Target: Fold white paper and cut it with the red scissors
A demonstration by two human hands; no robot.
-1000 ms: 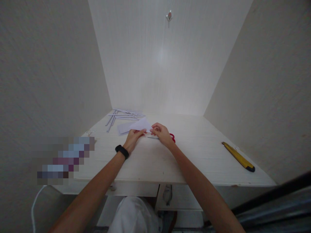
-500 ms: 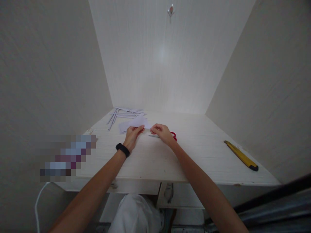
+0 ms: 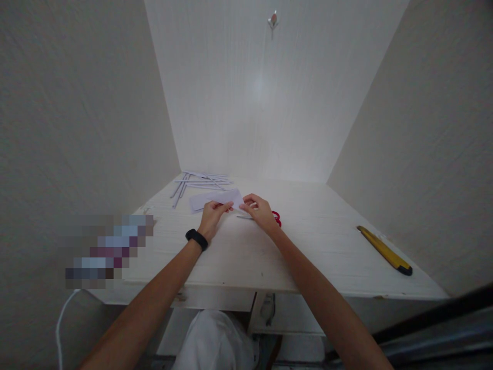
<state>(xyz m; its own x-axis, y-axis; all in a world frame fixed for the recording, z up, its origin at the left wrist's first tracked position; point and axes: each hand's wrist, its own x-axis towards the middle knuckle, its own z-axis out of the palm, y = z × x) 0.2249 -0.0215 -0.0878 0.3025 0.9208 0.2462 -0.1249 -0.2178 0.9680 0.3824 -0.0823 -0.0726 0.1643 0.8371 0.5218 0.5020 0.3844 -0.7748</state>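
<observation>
Both hands pinch one white paper piece [image 3: 215,199], lying low on the desk [image 3: 316,241]: left hand [image 3: 213,218] at its near edge, right hand [image 3: 260,211] at its right corner. Uneven pull risks a crooked crease or tear, we judge. Count: one red scissors [image 3: 276,218], one yellow knife [image 3: 384,250], perhaps ten strips [image 3: 200,181], blurred.

We can't make out any writing here, honestly. The white paper [image 3: 215,199] looks blank from this angle, the yellow utility knife [image 3: 384,250] shows no brand we can read, and the black wristband [image 3: 196,239] has no visible digits. One patch on the left is pixelated, so nothing is legible there either.
</observation>
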